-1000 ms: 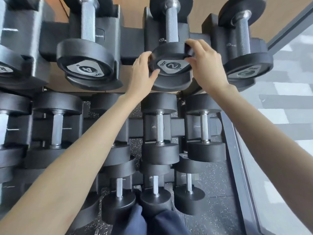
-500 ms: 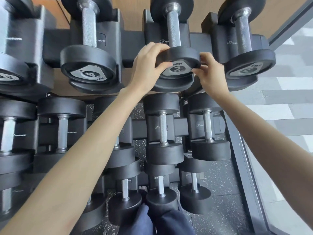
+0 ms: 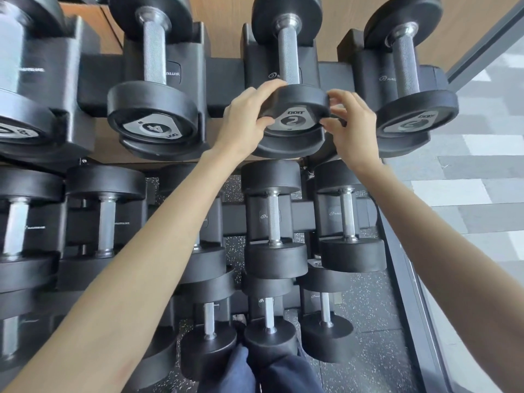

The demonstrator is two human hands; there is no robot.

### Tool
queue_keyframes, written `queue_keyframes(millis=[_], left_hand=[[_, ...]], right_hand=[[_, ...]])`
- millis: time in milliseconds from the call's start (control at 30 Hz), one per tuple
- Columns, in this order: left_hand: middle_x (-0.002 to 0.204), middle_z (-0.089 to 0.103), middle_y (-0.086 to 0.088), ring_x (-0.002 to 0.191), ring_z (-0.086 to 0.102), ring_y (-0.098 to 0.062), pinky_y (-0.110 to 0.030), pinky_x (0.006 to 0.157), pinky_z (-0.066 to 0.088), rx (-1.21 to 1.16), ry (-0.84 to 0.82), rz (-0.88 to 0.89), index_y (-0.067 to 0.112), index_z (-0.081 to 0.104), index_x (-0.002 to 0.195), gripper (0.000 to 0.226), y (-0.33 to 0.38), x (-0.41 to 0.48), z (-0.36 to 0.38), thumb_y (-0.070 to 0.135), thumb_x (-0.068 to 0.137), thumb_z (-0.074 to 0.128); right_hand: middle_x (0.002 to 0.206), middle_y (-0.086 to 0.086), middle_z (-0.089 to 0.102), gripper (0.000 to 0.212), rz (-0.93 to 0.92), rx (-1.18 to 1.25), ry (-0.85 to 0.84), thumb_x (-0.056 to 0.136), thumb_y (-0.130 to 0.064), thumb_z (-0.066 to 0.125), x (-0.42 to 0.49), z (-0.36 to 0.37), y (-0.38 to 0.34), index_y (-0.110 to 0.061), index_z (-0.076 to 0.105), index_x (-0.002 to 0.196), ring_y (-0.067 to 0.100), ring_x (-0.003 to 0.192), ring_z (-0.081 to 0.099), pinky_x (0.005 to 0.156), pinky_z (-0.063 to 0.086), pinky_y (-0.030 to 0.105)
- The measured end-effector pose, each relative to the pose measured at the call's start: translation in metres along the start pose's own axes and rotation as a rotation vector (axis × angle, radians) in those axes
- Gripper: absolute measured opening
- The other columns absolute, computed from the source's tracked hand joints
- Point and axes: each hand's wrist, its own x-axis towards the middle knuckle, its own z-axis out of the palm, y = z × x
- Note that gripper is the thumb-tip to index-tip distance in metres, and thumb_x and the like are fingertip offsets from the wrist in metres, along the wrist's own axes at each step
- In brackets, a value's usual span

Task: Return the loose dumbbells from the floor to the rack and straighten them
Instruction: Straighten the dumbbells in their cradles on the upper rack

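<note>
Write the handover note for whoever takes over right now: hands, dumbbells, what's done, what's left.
Left hand: grips the left rim of the black round-headed dumbbell marked 2.
Right hand: thumb and curled fingers are at its right rim; a firm hold is unclear.
Position: that dumbbell lies in a top-tier cradle of the black metal rack, with its label reading upright.
Done: it is racked, and no loose dumbbell shows on the visible speckled floor.
Left: probably turn the black dumbbell marked 4, whose label sits upside down. Check the floor outside the view.
</note>
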Motion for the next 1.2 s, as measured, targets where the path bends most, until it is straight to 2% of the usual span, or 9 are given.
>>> queue_keyframes(millis=[100, 200, 300, 400, 500, 633, 900, 1000, 1200], left_hand=[[0.119, 0.06, -0.005, 0.108, 0.055, -0.018, -0.03, 0.095, 0.043, -0.099, 0.011, -0.04, 0.017, 0.049, 0.133, 0.053, -0.007, -0.005, 0.002, 0.007, 0.083, 0.067], [0.13, 0.055, -0.005, 0.118, 0.051, -0.018, -0.034, 0.102, 0.04, -0.097, -0.027, -0.026, 0.013, 0.045, 0.135, 0.053, -0.006, -0.008, -0.001, 0.008, 0.086, 0.064], [0.139, 0.047, -0.006, 0.128, 0.043, -0.022, -0.035, 0.104, 0.036, 0.032, -0.069, -0.02, 0.014, 0.034, 0.142, 0.06, -0.003, -0.015, -0.004, 0.012, 0.089, 0.061], [0.142, 0.041, -0.008, 0.13, 0.038, -0.025, -0.042, 0.099, 0.039, 0.195, -0.083, -0.011, 0.013, 0.026, 0.146, 0.062, -0.003, -0.034, -0.011, 0.013, 0.091, 0.056], [0.14, 0.043, -0.012, 0.13, 0.037, -0.028, -0.042, 0.101, 0.04, 0.316, -0.048, 0.086, 0.007, 0.031, 0.143, 0.058, -0.001, -0.062, -0.021, 0.012, 0.09, 0.054], [0.142, 0.042, -0.018, 0.135, 0.033, -0.035, -0.046, 0.113, 0.027, 0.45, -0.009, 0.15, 0.004, 0.034, 0.142, 0.06, 0.007, -0.104, -0.032, 0.024, 0.089, 0.054], [0.146, 0.039, -0.018, 0.136, 0.032, -0.036, -0.051, 0.113, 0.021, 0.585, -0.012, 0.089, 0.01, 0.033, 0.144, 0.063, 0.027, -0.206, -0.043, 0.04, 0.089, 0.041], [0.146, 0.038, -0.018, 0.135, 0.033, -0.037, -0.053, 0.112, 0.023, 0.606, -0.032, 0.021, 0.01, 0.032, 0.144, 0.064, 0.042, -0.249, -0.042, 0.042, 0.088, 0.033], [0.145, 0.039, -0.02, 0.134, 0.035, -0.037, -0.052, 0.112, 0.025, 0.612, -0.072, -0.047, 0.011, 0.034, 0.144, 0.064, 0.066, -0.333, -0.025, 0.041, 0.088, 0.033]], right_hand=[[0.114, 0.01, 0.059, 0.037, -0.03, -0.039, -0.012, 0.08, 0.001, 0.064, 0.001, 0.0, -0.003, -0.008, 0.057, 0.116, 0.016, 0.099, 0.06, 0.089, 0.048, 0.023], [0.117, 0.011, 0.059, 0.039, -0.01, -0.065, -0.036, 0.081, -0.001, 0.064, 0.001, -0.003, -0.006, -0.007, 0.056, 0.118, 0.019, 0.104, 0.06, 0.092, 0.049, 0.032], [0.127, 0.01, 0.053, 0.054, -0.028, -0.179, -0.112, 0.082, -0.008, 0.066, -0.009, -0.008, -0.008, -0.008, 0.045, 0.132, 0.021, 0.116, 0.053, 0.099, 0.043, 0.035], [0.14, 0.01, 0.04, 0.069, -0.095, -0.394, -0.174, 0.083, -0.015, 0.066, -0.031, -0.014, -0.01, -0.007, 0.03, 0.142, 0.026, 0.125, 0.042, 0.101, 0.035, 0.034], [0.144, 0.012, 0.037, 0.07, -0.191, -0.513, -0.125, 0.082, -0.016, 0.065, -0.058, -0.021, -0.017, -0.006, 0.03, 0.142, 0.029, 0.134, 0.033, 0.111, 0.028, 0.044], [0.147, 0.014, 0.034, 0.066, -0.271, -0.589, -0.088, 0.084, -0.017, 0.061, -0.095, -0.023, -0.031, -0.005, 0.031, 0.142, 0.029, 0.14, 0.024, 0.115, 0.013, 0.045], [0.149, 0.014, 0.031, 0.068, -0.354, -0.581, -0.127, 0.083, -0.018, 0.062, -0.177, -0.014, -0.047, -0.006, 0.03, 0.142, 0.028, 0.14, 0.025, 0.114, 0.018, 0.051], [0.149, 0.013, 0.031, 0.069, -0.376, -0.561, -0.167, 0.083, -0.019, 0.062, -0.216, -0.013, -0.051, -0.006, 0.03, 0.143, 0.028, 0.14, 0.025, 0.113, 0.02, 0.052], [0.149, 0.015, 0.031, 0.069, -0.433, -0.531, -0.244, 0.085, -0.019, 0.061, -0.295, -0.018, -0.051, -0.007, 0.028, 0.143, 0.03, 0.14, 0.025, 0.113, 0.018, 0.05]])
